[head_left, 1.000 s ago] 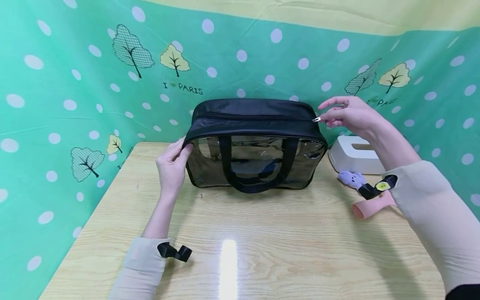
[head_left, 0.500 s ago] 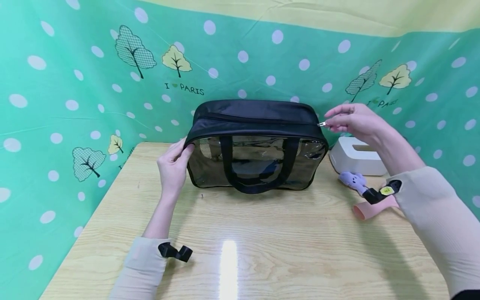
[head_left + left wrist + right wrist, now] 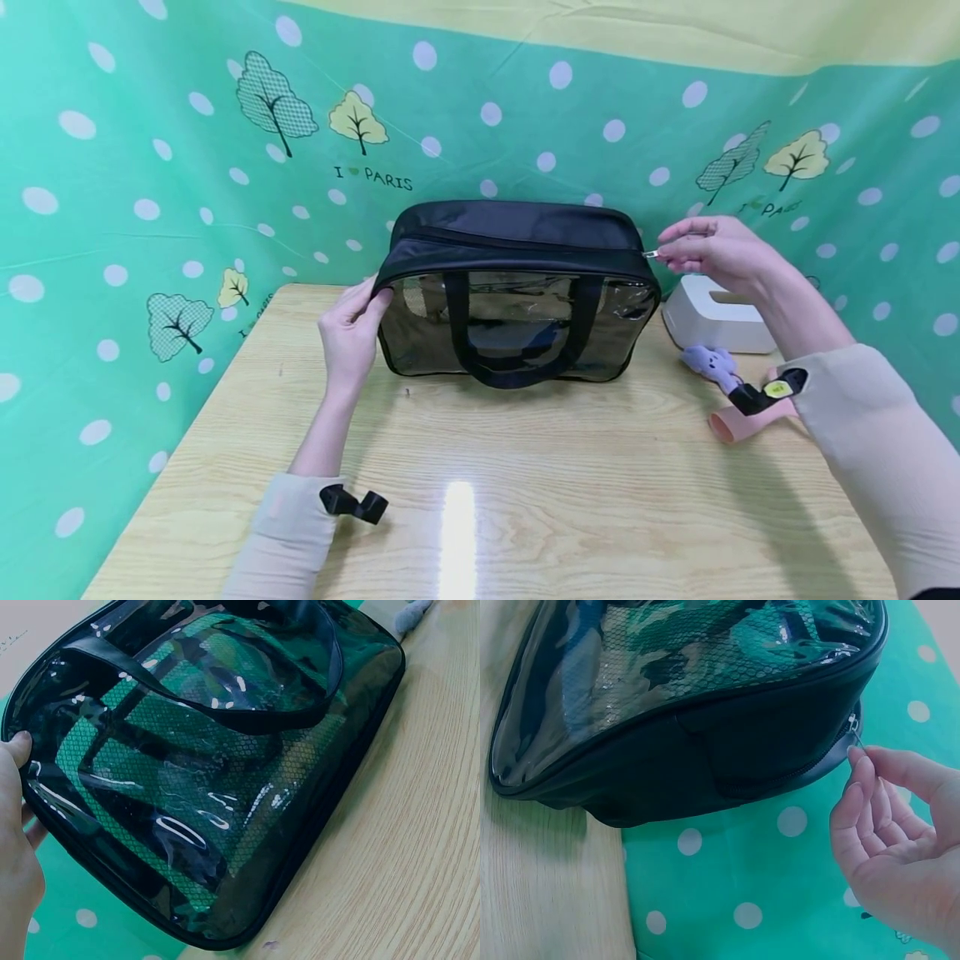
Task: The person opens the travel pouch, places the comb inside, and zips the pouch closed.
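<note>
A black bag (image 3: 517, 262) with a see-through front panel and a black carry handle (image 3: 517, 379) stands upright at the back of the table. My left hand (image 3: 348, 325) grips its upper left corner, thumb on the front edge, as the left wrist view also shows. At the bag's upper right end, my right hand (image 3: 716, 250) pinches the metal zipper pull (image 3: 651, 254) between thumb and forefinger. The right wrist view shows the zipper slider (image 3: 852, 720) at the bag's end, with the pull stretched out from it. Through the clear panel, mesh fabric (image 3: 210, 765) shows inside.
Right of the bag stands a white tissue box (image 3: 716, 317) with a slot on top. In front of it lie a purple plush toy (image 3: 708, 362) and a pink tube-like object (image 3: 738, 423), partly hidden by the right sleeve. A green dotted curtain (image 3: 487, 150) hangs behind the table.
My right hand has drawn the zipper pull rightward and slightly down along the bag's top to its right end. The left hand keeps its grip on the left corner.
</note>
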`<control>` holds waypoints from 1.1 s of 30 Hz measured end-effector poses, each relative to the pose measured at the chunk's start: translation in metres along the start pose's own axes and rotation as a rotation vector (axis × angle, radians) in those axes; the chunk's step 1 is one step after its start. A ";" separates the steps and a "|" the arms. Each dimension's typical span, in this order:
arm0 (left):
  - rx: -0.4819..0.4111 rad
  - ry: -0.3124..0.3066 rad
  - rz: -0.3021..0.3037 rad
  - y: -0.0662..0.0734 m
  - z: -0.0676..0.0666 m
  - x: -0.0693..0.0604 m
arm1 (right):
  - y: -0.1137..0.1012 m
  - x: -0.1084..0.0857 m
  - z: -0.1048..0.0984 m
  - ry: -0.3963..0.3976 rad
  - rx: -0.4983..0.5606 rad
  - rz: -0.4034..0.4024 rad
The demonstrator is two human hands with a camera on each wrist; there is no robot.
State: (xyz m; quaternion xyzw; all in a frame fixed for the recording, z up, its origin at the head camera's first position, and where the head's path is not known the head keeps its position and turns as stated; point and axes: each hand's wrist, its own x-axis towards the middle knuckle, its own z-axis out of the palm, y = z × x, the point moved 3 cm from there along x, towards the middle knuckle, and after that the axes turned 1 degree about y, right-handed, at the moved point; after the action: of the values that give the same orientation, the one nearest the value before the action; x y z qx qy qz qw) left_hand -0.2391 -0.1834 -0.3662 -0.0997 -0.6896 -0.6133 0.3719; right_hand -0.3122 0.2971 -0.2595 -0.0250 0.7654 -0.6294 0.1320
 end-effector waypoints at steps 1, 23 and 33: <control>0.001 0.000 0.001 0.000 0.000 0.000 | 0.001 0.000 0.000 0.002 0.006 0.001; 0.034 0.003 0.008 0.001 -0.003 0.000 | 0.045 0.001 -0.009 0.021 0.151 0.036; 0.031 -0.002 0.002 0.004 -0.001 0.000 | 0.065 -0.001 -0.013 -0.023 0.200 0.046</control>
State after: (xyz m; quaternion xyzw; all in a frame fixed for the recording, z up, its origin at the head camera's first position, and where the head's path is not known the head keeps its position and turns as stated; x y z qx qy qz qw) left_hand -0.2365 -0.1832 -0.3637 -0.0954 -0.6995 -0.6019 0.3733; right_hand -0.3054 0.3228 -0.3202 -0.0016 0.6977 -0.6990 0.1571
